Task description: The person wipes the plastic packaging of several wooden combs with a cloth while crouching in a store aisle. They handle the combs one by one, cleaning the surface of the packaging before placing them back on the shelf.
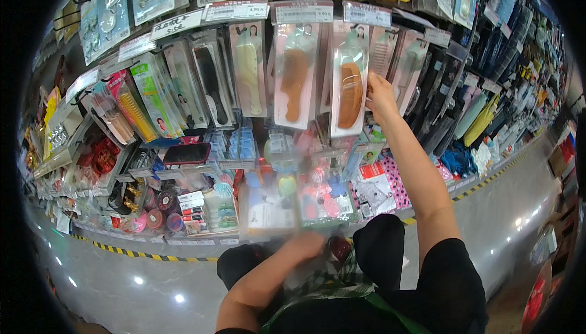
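Note:
On the right side of the rack, my right hand [381, 97] is at the edge of a packaged brown wooden comb [349, 96]; its fingertips are partly hidden behind the package edge, so its hold is unclear. Left of that comb hangs another brown comb with a handle [294, 84], then a cream comb [248, 77]. My left hand [307, 246] is blurred, low in front of my body, beside a blurred clear plastic package or box [270, 206]. Whether it grips this cannot be told.
A black hairbrush [211, 84] and other packaged goods hang to the left. A dark phone [187, 153] lies on the lower shelf. Below are small boxes [193, 210] and hair accessories. Socks and textiles [483, 118] hang at right. Yellow-black tape [151, 256] edges the grey floor [160, 288].

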`<state>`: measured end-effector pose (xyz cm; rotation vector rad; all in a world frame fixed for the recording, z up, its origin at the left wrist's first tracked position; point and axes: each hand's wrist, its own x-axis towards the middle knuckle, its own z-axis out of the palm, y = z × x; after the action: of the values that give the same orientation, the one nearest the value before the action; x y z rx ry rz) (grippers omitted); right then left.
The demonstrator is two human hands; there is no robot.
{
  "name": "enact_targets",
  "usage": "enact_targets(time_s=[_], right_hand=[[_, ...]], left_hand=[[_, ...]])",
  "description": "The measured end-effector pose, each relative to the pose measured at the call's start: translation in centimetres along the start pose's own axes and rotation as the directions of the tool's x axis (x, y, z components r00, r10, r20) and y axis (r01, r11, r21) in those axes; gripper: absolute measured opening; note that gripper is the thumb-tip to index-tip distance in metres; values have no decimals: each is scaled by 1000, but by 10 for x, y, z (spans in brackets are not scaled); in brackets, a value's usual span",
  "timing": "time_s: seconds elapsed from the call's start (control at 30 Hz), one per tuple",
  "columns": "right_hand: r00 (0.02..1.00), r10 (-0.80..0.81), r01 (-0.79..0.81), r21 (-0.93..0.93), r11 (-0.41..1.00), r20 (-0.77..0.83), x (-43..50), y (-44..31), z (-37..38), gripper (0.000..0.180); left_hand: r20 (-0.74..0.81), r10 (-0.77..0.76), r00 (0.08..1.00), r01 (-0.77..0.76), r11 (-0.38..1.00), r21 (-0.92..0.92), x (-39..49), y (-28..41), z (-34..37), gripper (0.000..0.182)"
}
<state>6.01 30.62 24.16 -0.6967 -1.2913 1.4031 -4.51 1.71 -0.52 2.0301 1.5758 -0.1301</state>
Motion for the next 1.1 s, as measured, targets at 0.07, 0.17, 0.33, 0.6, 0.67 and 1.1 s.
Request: enact_targets(time_s=[0.07, 0.17, 0.33, 0.6, 0.67, 1.1], right_hand=[[995, 22, -30, -80, 996, -101, -10, 19, -27, 37], [978, -102, 61, -220, 974, -182, -39, 71, -100, 37], [918, -48, -264, -698, 666, -393, -163, 199, -285, 35], [534, 353, -826, -564, 22, -768, -535, 321, -426, 60], [338, 463, -913, -406, -50, -819, -582, 325, -426, 66], [325, 655, -883, -468, -49, -682, -549, 370, -359, 64]], left_hand=[[-42, 35, 999, -35, 999, -8, -2, -3, -1, 25], [-38, 30, 999, -31, 999, -38, -6, -4, -3, 26], [11, -46, 999, 46, 999, 3, -5, 2, -5, 27], [240, -29, 970, 14, 998, 64, 24, 5, 24, 37], [253, -81, 964, 53, 992, 114, 27, 7, 36, 37], [362, -153, 920, 200, 975, -95, 28, 14, 123, 41]])
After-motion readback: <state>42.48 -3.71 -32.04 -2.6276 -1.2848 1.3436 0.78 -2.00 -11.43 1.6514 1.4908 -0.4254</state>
